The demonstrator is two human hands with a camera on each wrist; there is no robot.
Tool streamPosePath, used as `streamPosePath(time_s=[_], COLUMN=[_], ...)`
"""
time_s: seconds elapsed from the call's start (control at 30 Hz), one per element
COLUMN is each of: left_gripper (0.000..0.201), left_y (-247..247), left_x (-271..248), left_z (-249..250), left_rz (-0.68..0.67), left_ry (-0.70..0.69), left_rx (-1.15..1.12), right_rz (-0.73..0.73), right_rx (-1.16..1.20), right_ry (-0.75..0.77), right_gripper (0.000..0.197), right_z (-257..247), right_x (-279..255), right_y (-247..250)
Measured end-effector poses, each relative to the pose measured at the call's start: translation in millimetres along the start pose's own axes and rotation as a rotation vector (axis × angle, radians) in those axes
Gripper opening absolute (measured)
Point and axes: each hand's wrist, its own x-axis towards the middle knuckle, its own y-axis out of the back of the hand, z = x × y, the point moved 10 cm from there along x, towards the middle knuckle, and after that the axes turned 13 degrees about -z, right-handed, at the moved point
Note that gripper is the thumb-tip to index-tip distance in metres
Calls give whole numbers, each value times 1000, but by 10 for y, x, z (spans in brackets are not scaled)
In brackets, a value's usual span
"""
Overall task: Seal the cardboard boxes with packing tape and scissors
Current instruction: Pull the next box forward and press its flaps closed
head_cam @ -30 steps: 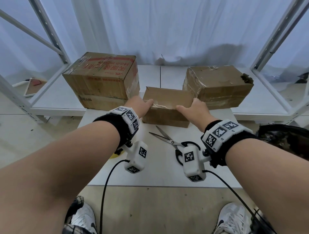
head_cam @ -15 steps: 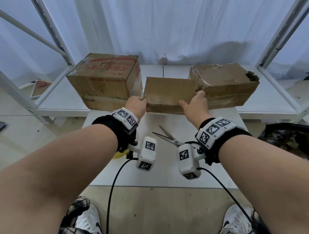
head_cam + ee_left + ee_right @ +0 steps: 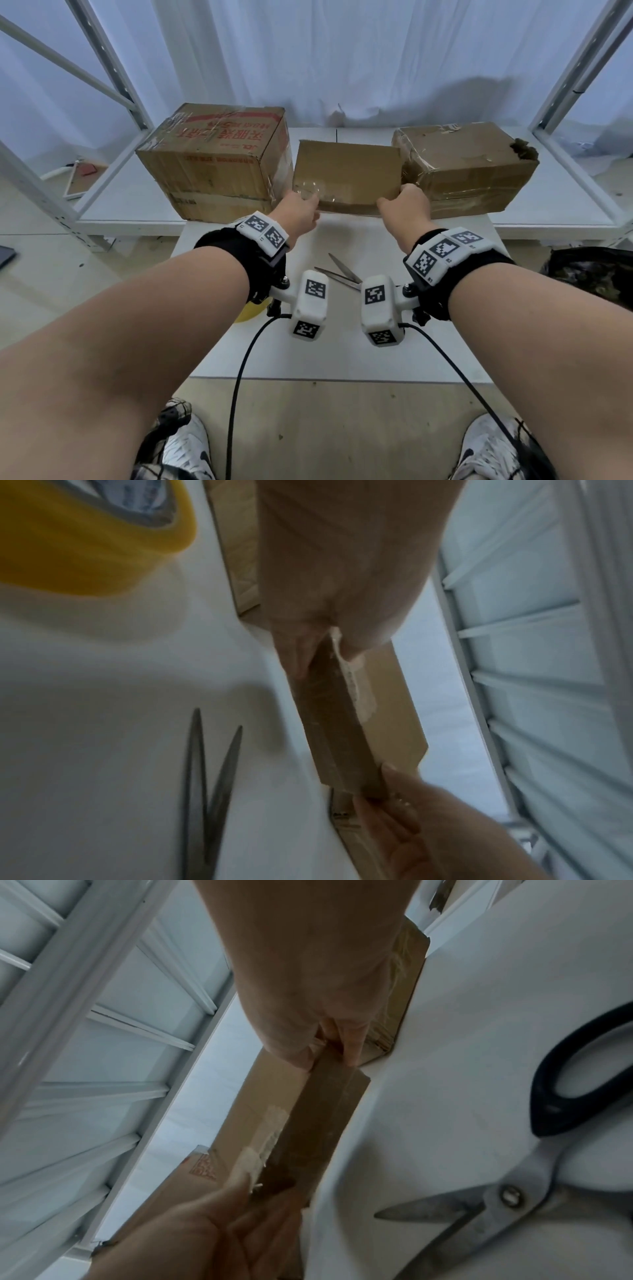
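Both arms extended forward; left hand and right hand with fingers clamped on opposite ends of small box, above counter.

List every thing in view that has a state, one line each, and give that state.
small box: flaps shut, tilted up, held at both ends between the two bigger boxes
left hand: grips the small box's left end
right hand: grips its right end
scissors: blades apart, lying on the table
yellow tape roll: lying untouched
left box: closed, taped
right box: closed, taped, corner torn
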Motion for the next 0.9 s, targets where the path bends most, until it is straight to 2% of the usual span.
streamPosePath(time_s=[0.07,0.13,0.2,0.23,0.3,0.37,0.4,0.47,0.53,0.63,0.8,0.9], left_gripper=[45,57,66,66,60,55,54,55,56,65,71,55], left_y=[93,148,156,132,-24,-277,-409,-601,-682,-729,-669,-652], left_x=[9,-13,-44,-78,-210,-268,-220,-45,101,249,509,580], left_z=[3,66,196,325,668,862,850,670,565,641,761,772], left_rz=[54,87,128,162,228,208,156,33,10,7,-28,8], left_ry=[47,70,48,-21,-274,-476,-497,-401,-329,-341,-279,-268], left_rx=[321,572,824,924,1109,1301,1412,1583,1638,1645,1615,1603], right_rz=[-44,-100,-125,-101,34,194,247,284,244,154,206,168], right_rx=[-39,-90,-203,-272,-362,-441,-512,-651,-687,-729,-761,-864], right_ry=[0,5,25,42,113,239,285,293,214,111,4,-93], right_gripper=[18,20,18,15,18,19,22,34,51,73,71,66], right_z=[-29,-44,-76,-108,-227,-408,-483,-488,-307,36,295,416], right_x=[3,6,-11,-24,-80,-146,-163,-120,-5,149,304,408], right_y=[-20,-58,-66,-26,155,369,436,507,577,653,1052,1223])
